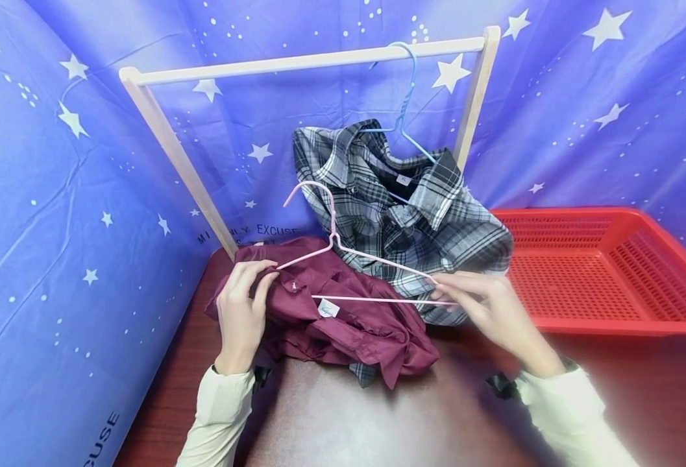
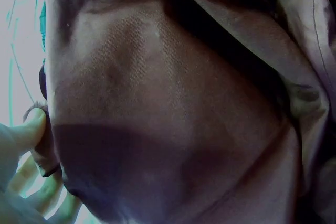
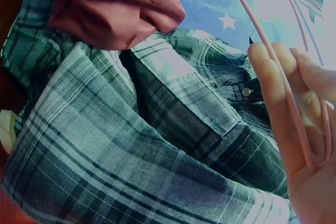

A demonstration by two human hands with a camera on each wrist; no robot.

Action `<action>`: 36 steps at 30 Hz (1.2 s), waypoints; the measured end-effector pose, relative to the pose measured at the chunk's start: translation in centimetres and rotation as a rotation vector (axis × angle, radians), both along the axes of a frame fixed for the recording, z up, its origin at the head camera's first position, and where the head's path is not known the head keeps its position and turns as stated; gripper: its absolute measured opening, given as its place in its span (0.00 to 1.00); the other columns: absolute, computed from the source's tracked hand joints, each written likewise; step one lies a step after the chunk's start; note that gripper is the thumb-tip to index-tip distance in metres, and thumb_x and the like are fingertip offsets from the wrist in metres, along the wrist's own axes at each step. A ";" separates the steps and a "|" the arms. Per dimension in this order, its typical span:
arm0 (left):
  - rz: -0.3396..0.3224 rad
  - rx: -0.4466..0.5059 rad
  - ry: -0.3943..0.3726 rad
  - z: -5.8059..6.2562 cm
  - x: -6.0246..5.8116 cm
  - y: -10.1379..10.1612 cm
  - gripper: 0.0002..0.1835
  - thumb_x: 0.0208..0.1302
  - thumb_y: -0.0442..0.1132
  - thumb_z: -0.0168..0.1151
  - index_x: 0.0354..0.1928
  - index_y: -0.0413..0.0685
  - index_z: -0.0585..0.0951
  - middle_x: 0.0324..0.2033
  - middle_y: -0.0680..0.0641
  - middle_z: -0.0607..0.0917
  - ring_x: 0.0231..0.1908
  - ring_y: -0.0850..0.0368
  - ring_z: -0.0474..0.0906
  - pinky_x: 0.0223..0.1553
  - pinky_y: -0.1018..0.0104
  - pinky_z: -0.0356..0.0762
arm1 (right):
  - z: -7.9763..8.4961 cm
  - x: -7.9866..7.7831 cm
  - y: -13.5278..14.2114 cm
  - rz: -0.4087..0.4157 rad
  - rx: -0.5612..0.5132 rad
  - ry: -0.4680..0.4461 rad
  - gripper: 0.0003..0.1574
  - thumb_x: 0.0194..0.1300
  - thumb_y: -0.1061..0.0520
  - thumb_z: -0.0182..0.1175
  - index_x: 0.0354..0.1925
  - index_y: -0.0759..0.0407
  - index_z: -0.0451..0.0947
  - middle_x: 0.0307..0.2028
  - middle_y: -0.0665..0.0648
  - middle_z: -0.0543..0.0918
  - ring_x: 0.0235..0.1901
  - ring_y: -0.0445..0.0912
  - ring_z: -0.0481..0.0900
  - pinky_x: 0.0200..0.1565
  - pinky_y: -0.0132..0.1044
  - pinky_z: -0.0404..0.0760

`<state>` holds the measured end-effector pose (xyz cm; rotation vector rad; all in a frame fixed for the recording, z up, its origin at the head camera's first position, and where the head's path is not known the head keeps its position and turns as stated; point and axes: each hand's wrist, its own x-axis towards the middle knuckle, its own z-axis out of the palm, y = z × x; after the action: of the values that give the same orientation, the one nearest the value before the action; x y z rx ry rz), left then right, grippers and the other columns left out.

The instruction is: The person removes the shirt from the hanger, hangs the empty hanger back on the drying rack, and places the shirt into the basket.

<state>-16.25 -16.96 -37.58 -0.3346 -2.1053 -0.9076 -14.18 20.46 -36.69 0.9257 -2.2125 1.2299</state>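
- Nearest the camera we see two pale sleeves (image 1: 220, 415), one on each forearm.
- Between the hands we find the pink hanger (image 1: 334, 237), hook up, over the maroon shirt (image 1: 366, 331), which lies bunched on the table (image 1: 343, 421) with a white tag (image 1: 328, 309) showing.
- The left hand (image 1: 243, 314) pinches a fold of the maroon cloth, thumb against fingers. The hanger's left end disappears there; we cannot tell whether the fingers grip the wire too.
- The right hand (image 1: 485, 308) holds the hanger's right corner, the bent wire lying between thumb and fingers.
- Just behind, we see the plaid shirt (image 1: 418, 237) on a blue hanger (image 1: 402, 117), hooked over the wooden rack (image 1: 307, 62).
- To the right we see a red basket (image 1: 588, 324).
- Farthest back we have the starry blue curtain (image 1: 115, 194).
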 end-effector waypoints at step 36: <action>0.046 0.080 0.011 -1.1 -0.6 -1.7 0.08 0.66 0.35 0.63 0.45 0.42 0.85 0.39 0.42 0.84 0.46 0.47 0.81 0.49 0.56 0.71 | -0.3 1.0 2.9 -0.131 0.041 -0.036 0.23 0.52 0.79 0.65 0.47 0.65 0.85 0.33 0.53 0.90 0.33 0.30 0.85 0.34 0.24 0.81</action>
<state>-16.89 -18.65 -38.71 -0.2484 -2.0518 -0.9581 -13.16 23.35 -36.97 0.7657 -2.2945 1.1542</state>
